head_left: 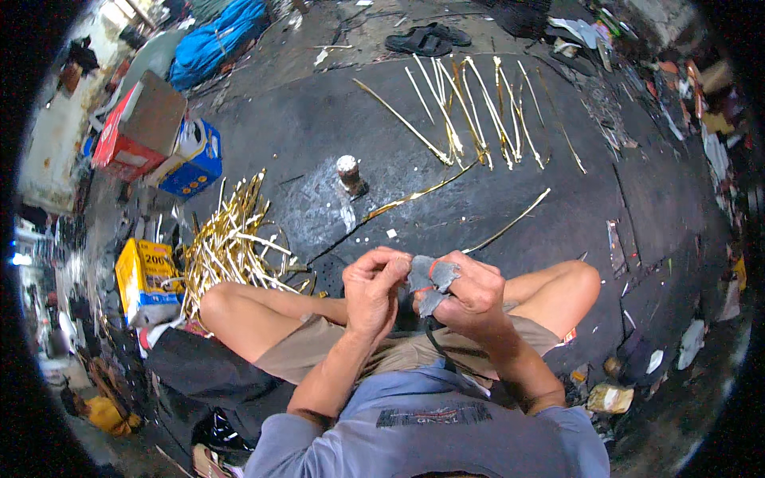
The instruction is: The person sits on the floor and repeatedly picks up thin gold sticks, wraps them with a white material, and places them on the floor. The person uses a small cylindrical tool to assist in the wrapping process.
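Observation:
In front of my lap, my two hands are close together. My left hand (370, 291) is closed, thumb and fingertips pinched beside the grey cloth (422, 273) wrapped about fingers of my right hand (476, 288). An orange band circles part of that cloth. Curled inward, my right hand is closed too; whatever lies between the fingertips is too small or hidden to name. A thin pale stick (510, 219) slants away just beyond my right hand. Farther off, a longer brown-and-white stick (414, 195) lies across the dark floor mat (319, 119).
Left of my knee is a heap of pale and brown sticks (231, 247), beside a yellow box (147, 271). Several sticks (486, 111) are spread out ahead, near black sandals (426, 40). A short white-topped post (349, 174) stands mid-mat. Red (137, 131) and blue (195, 163) boxes sit far left.

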